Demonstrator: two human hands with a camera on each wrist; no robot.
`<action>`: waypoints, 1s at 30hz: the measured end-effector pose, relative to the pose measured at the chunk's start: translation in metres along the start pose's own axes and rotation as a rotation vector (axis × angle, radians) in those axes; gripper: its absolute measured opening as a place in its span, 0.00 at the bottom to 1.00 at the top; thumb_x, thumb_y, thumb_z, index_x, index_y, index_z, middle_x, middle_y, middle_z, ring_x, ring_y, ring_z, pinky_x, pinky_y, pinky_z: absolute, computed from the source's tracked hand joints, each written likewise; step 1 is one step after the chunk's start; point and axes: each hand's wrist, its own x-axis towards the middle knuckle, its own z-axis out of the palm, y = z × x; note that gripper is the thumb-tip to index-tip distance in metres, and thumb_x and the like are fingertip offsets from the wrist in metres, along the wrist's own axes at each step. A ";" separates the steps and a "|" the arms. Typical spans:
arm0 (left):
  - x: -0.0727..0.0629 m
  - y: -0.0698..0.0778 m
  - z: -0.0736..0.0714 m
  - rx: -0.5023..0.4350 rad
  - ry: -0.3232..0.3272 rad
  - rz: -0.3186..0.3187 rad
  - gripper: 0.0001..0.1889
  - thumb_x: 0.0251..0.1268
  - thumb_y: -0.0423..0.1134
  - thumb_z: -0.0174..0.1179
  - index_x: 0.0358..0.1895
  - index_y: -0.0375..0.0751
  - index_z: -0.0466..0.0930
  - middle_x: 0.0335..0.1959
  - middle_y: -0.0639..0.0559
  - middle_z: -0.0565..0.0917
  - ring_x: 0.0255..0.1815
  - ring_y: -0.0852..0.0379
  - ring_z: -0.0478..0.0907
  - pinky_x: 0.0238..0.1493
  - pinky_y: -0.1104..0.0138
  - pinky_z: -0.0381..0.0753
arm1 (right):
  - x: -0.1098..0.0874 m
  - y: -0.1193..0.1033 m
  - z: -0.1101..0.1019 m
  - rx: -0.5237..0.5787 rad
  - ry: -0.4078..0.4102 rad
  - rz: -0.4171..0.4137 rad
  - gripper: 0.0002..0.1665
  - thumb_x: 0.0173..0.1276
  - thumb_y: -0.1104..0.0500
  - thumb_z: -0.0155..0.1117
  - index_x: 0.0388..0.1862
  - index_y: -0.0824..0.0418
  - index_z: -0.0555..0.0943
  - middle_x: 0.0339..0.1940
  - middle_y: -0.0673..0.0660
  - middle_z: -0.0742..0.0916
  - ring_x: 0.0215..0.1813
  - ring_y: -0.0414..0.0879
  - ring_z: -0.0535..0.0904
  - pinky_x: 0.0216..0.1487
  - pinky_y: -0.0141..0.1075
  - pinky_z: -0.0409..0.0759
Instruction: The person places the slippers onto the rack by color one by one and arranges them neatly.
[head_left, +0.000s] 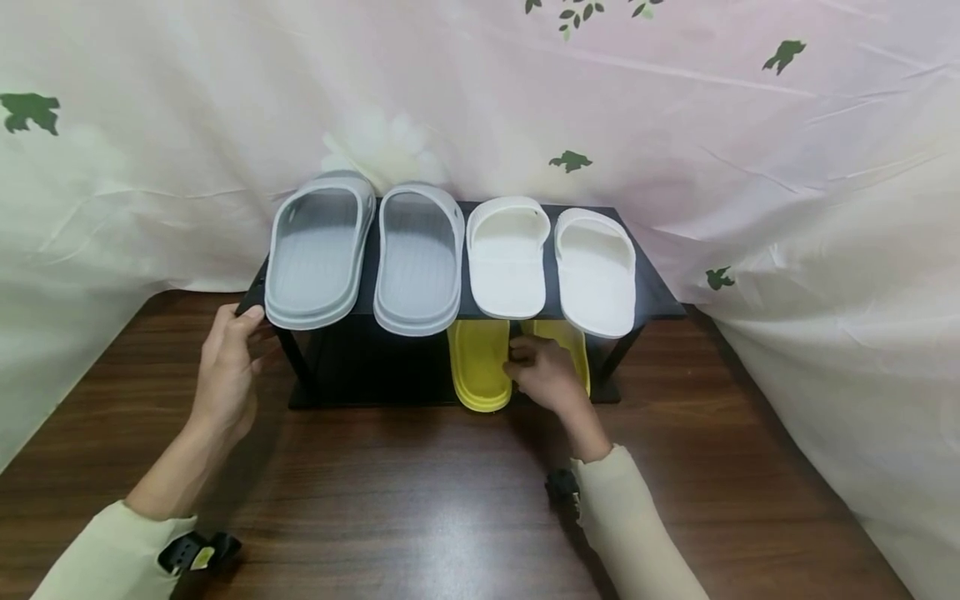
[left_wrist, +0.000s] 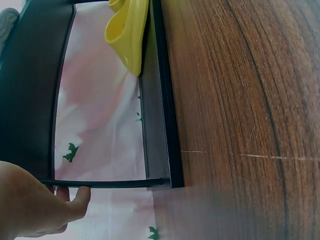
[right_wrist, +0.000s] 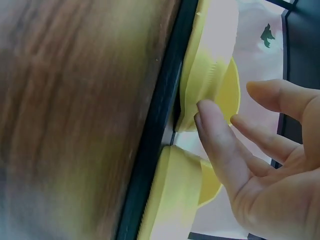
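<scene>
A black two-tier shoe rack stands against the cloth backdrop. My left hand grips its upper left front corner, thumb on the top board and fingers around the edge. On the lower tier are a yellow clog and a second yellow clog, toes to the back. Between the two heels hovers my right hand. The right wrist view shows its fingers spread and loosely bent close to the yellow clogs, with nothing held.
Along the top tier stand two grey clogs on the left and two white clogs on the right. Brown wood-grain tabletop lies in front. A pale cloth with green leaf prints hangs behind and at both sides.
</scene>
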 end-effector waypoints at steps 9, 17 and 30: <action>-0.002 0.003 -0.003 0.010 0.014 -0.021 0.10 0.80 0.49 0.50 0.49 0.47 0.70 0.52 0.53 0.73 0.54 0.58 0.72 0.54 0.63 0.69 | -0.004 0.001 -0.011 0.004 -0.020 -0.015 0.23 0.70 0.58 0.65 0.61 0.68 0.81 0.59 0.64 0.85 0.59 0.60 0.82 0.55 0.50 0.81; -0.001 0.004 -0.003 -0.063 0.090 -0.026 0.09 0.78 0.44 0.55 0.52 0.46 0.69 0.49 0.53 0.77 0.52 0.59 0.74 0.48 0.70 0.73 | -0.015 -0.001 -0.029 -0.052 -0.006 -0.093 0.22 0.72 0.55 0.65 0.60 0.66 0.82 0.59 0.62 0.85 0.58 0.60 0.82 0.53 0.52 0.81; -0.014 0.011 -0.010 0.508 0.038 0.151 0.26 0.78 0.46 0.55 0.74 0.49 0.62 0.69 0.52 0.64 0.69 0.53 0.64 0.62 0.67 0.66 | -0.049 -0.025 -0.056 -0.055 -0.016 -0.189 0.18 0.72 0.57 0.66 0.57 0.62 0.83 0.56 0.60 0.86 0.55 0.55 0.84 0.50 0.49 0.84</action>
